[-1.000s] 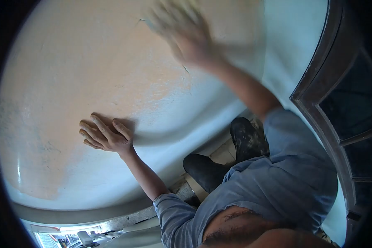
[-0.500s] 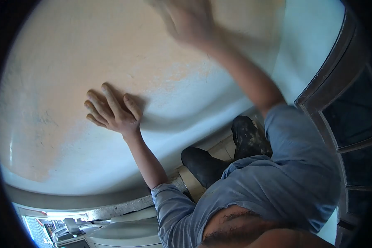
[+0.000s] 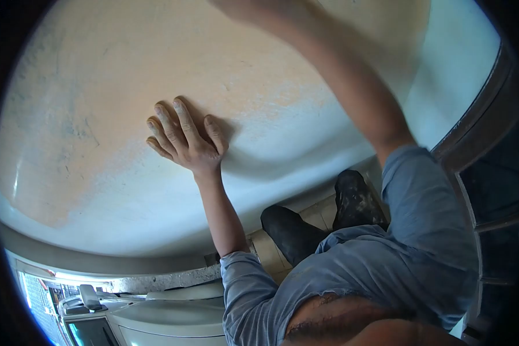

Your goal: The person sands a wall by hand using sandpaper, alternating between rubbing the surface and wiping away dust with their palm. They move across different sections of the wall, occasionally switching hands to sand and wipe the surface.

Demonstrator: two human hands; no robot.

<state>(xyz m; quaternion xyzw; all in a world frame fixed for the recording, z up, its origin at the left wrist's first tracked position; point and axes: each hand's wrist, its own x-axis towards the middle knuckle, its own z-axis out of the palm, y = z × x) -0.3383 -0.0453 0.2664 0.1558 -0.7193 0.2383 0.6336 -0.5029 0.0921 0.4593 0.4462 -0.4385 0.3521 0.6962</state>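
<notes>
My left hand (image 3: 196, 141) lies with its palm against a wall (image 3: 259, 109), fingers spread and powdered with pale dust. Beneath it the surface is patchy peach and off-white, with scuffs and dark scratches further left. At the upper edge of the view, my right hand (image 3: 254, 10) is blurred and partly cut off. It is close to the upper part of the same wall; its fingers and anything in them are out of sight.
A vehicle (image 3: 161, 323) stands at the lower left, beyond a rough ledge (image 3: 173, 281). Dark-framed panes (image 3: 496, 173) run along the right side. My dark, dusty shoes (image 3: 291, 230) are on a tiled floor (image 3: 269, 252) at the wall's foot.
The view has shifted, so the left hand appears further right and higher, still flat on the wall. My right hand has swept upward, and its fingers have left the frame.
</notes>
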